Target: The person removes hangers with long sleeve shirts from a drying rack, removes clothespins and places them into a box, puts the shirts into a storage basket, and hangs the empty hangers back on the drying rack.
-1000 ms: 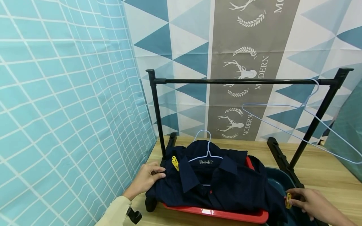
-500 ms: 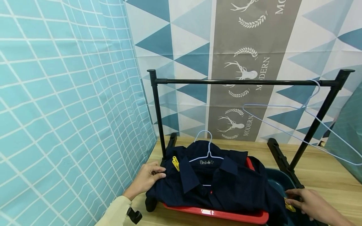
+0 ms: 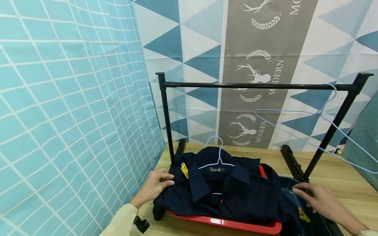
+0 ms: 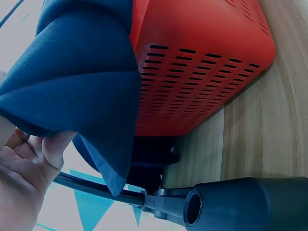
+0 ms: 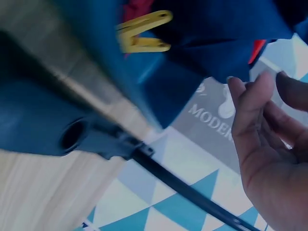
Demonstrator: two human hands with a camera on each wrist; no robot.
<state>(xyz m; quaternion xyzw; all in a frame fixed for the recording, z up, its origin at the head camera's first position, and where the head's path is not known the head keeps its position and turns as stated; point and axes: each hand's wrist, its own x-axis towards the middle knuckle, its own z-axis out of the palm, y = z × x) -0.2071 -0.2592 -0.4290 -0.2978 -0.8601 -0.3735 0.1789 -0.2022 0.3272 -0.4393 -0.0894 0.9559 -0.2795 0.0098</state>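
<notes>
A dark navy collared shirt (image 3: 261,196) lies spread over a red basket (image 3: 230,224), with a pale hanger (image 3: 220,154) in its neck. At the shirt's left edge, my left hand (image 3: 155,186) pinches the fabric between thumb and fingers. One yellow clothespin (image 3: 184,170) sits by the collar. Another yellow clothespin (image 3: 303,214) is at the shirt's right side by a dark basin (image 3: 290,182); the right wrist view shows red material beside this clothespin (image 5: 144,31), but what it grips is unclear. Above the basin, my right hand (image 3: 320,201) holds nothing, its fingers loosely bent.
A black garment rack (image 3: 251,85) frames the work, its feet on the wood-grain surface (image 3: 333,178). From its bar's right end hangs a bare pale hanger (image 3: 290,110). A blue grid-patterned sheet (image 3: 73,114) closes in the left side.
My right hand has let go of the clothespin at the shirt's right side and moved up and slightly away. The left hand keeps its hold on the shirt.
</notes>
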